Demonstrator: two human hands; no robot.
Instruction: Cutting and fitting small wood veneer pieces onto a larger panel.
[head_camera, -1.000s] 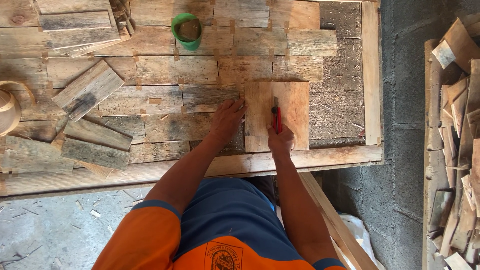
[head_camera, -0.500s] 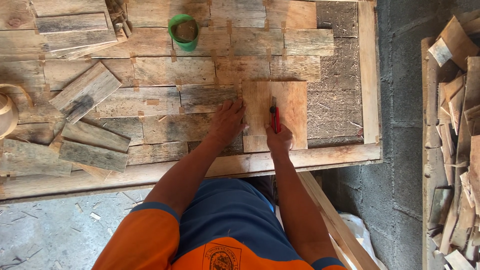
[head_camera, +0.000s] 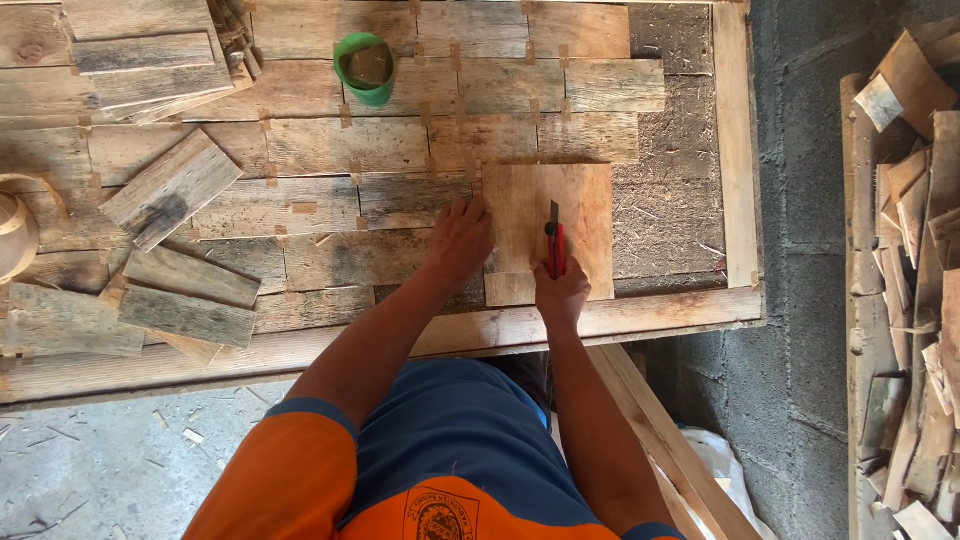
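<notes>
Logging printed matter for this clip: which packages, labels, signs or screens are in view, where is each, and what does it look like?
Round printed emblem: on the front of the person's orange shirt, bottom edge of the view; dark outline on orange, partly cut off.
Green cup-like container: on the wooden panel, upper middle; round, no label visible.
No signs or screens in view.

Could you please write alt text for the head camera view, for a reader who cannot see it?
Seen from above, a person's right hand draws a red utility knife down a pale wooden sheet while the left hand presses on its left edge. The sheet lies on a framed panel of weathered planks, with a green cup farther back.
</notes>
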